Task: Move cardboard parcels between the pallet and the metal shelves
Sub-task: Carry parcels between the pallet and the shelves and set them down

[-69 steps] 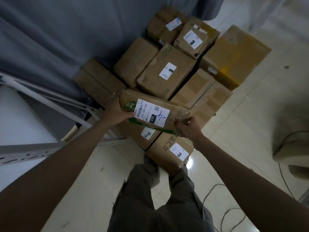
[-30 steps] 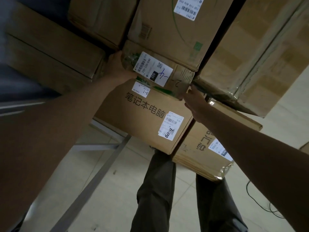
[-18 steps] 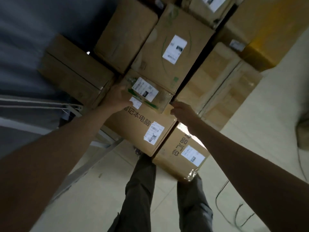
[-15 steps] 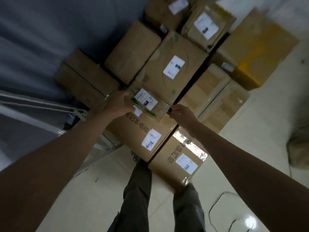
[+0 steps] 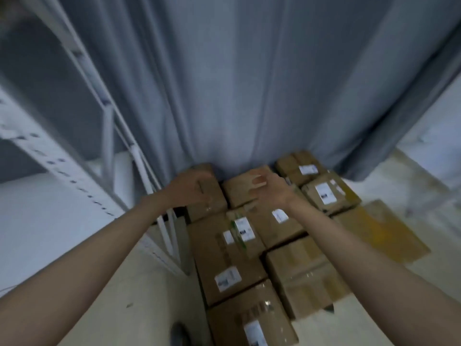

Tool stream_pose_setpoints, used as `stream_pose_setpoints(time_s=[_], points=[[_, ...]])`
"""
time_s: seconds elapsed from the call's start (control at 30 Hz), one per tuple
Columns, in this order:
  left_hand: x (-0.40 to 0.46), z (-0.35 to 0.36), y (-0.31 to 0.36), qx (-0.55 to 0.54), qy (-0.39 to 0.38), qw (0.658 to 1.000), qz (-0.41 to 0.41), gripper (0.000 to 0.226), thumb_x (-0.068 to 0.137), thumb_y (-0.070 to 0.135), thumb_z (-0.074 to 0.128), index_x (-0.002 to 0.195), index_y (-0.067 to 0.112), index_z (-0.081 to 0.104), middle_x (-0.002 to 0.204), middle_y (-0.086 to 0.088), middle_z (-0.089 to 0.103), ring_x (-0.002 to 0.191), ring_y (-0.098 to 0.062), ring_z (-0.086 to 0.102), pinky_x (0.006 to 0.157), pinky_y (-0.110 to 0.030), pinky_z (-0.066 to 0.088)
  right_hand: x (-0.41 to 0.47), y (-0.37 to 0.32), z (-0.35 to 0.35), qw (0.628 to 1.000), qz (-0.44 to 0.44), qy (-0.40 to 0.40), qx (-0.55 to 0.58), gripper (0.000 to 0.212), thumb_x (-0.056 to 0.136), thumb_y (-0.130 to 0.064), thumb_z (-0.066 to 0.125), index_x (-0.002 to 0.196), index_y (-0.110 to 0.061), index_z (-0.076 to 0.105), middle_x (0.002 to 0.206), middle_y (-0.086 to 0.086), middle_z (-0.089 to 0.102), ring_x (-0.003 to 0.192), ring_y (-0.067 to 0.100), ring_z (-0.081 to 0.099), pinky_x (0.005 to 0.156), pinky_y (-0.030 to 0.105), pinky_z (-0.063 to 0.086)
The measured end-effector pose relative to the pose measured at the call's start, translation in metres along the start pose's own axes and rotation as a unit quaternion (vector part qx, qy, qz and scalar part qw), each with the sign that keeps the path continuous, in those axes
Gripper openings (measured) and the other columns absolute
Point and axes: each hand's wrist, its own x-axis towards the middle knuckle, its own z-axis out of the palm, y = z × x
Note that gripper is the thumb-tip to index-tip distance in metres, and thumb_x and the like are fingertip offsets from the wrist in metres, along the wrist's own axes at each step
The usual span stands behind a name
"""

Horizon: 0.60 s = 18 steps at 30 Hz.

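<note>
Small green-taped parcel [image 5: 245, 234]: lies flat atop the stack of cardboard parcels [image 5: 252, 248], resting on the large brown box [image 5: 224, 260] below it, white label up. Its long axis runs from the near edge of the stack toward the grey curtain [image 5: 237, 83], tilted slightly left at the far end. Neither hand touches it.

Left hand [image 5: 189, 187]: held in the air beyond the small parcel, over the stack's far-left box [image 5: 207, 198], fingers loosely curled, gripping nothing.

Right hand [image 5: 268, 187]: held level with the left, over the far-centre box [image 5: 243, 189], palm turned inward, fingers relaxed and partly spread, empty.

White metal shelves [image 5: 104, 136]: stand just left of the stack, the perforated upright slanting toward it.

Yellow-stained flat carton [image 5: 384, 231]: lies at the stack's right edge, on the pale floor [image 5: 119, 295].

The frame is motion-blurred; label print is illegible.
</note>
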Motion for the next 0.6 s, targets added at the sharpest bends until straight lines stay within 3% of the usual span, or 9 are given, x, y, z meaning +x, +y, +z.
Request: stream_pose_setpoints(time_s=[0.03,0.1,0.13,0.2,0.33,0.43,0.53,0.6], points=[[-0.020,-0.016,0.005,0.004,0.012,1.000,-0.002,0.066,0.088,0.018,0.076,0.146,0.014,0.045,0.139,0.009,0.041,0.130,-0.011,0.042,0.085,0.010,0.023,-0.004,-0.023,0.003,0.999,-0.035,0.003,-0.033,0.036,0.091,0.006,0.064,0.125,-0.001,0.055,0.104,0.016,0.055,0.084,0.011,0.064,0.083,0.015,0.052],[-0.056,-0.046,0.008,0.009,0.049,0.999,-0.004,0.058,0.087,0.016,0.077,0.140,0.014,0.053,0.136,0.003,0.050,0.122,-0.009,0.050,0.084,0.007,0.030,-0.016,-0.067,0.012,0.991,-0.103,-0.005,-0.081,0.050,0.088,0.003,0.070,0.135,-0.003,0.054,0.112,0.014,0.055,0.100,0.023,0.060,0.098,0.038,0.052],[-0.072,-0.061,0.007,0.009,0.070,0.998,-0.004,0.053,0.086,0.013,0.078,0.135,0.012,0.057,0.135,-0.002,0.055,0.116,-0.007,0.053,0.082,0.005,0.034,-0.023,-0.090,0.018,0.990,-0.120,-0.013,-0.077,0.052,0.087,0.003,0.072,0.135,-0.004,0.055,0.112,0.012,0.054,0.101,0.025,0.057,0.099,0.043,0.052],[-0.107,-0.091,0.007,0.025,0.096,0.995,-0.010,0.051,0.085,0.019,0.079,0.133,0.014,0.060,0.135,-0.002,0.056,0.109,-0.005,0.055,0.083,-0.006,0.041,-0.033,-0.129,0.031,0.980,-0.175,-0.017,-0.098,0.052,0.086,0.001,0.074,0.134,-0.004,0.056,0.108,0.010,0.053,0.098,0.024,0.055,0.094,0.037,0.049],[-0.180,-0.145,-0.005,0.043,0.142,0.988,-0.050,0.060,0.083,0.033,0.080,0.137,0.024,0.056,0.137,0.005,0.052,0.116,-0.015,0.056,0.096,-0.029,0.048,-0.051,-0.201,0.070,0.963,-0.233,-0.038,-0.127,0.051,0.087,-0.005,0.075,0.134,-0.008,0.058,0.107,0.007,0.054,0.092,0.018,0.054,0.084,0.023,0.042],[-0.238,-0.174,-0.027,0.038,0.193,0.978,-0.066,0.055,0.083,0.031,0.081,0.133,0.023,0.059,0.133,0.004,0.056,0.114,-0.014,0.056,0.096,-0.029,0.048,-0.074,-0.246,0.106,0.960,-0.251,-0.051,-0.110,0.044,0.088,-0.004,0.071,0.131,-0.008,0.060,0.102,0.007,0.056,0.088,0.015,0.055,0.087,0.030,0.048],[-0.296,-0.197,-0.053,0.050,0.219,0.971,-0.079,0.056,0.083,0.035,0.080,0.133,0.027,0.057,0.132,0.006,0.055,0.113,-0.010,0.055,0.092,-0.025,0.046,-0.099,-0.287,0.150,0.955,-0.293,-0.026,-0.048,0.031,0.087,0.005,0.062,0.118,0.000,0.067,0.083,0.009,0.059,0.066,0.005,0.055,0.070,0.020,0.048],[-0.332,-0.209,-0.071,0.052,0.231,0.967,-0.092,0.057,0.083,0.037,0.079,0.134,0.029,0.056,0.133,0.007,0.054,0.115,-0.011,0.055,0.095,-0.028,0.048,-0.115,-0.311,0.180,0.952,-0.305,-0.014,-0.034,0.026,0.086,0.003,0.061,0.109,-0.005,0.071,0.080,0.009,0.065,0.072,0.016,0.062,0.075,0.030,0.053]])
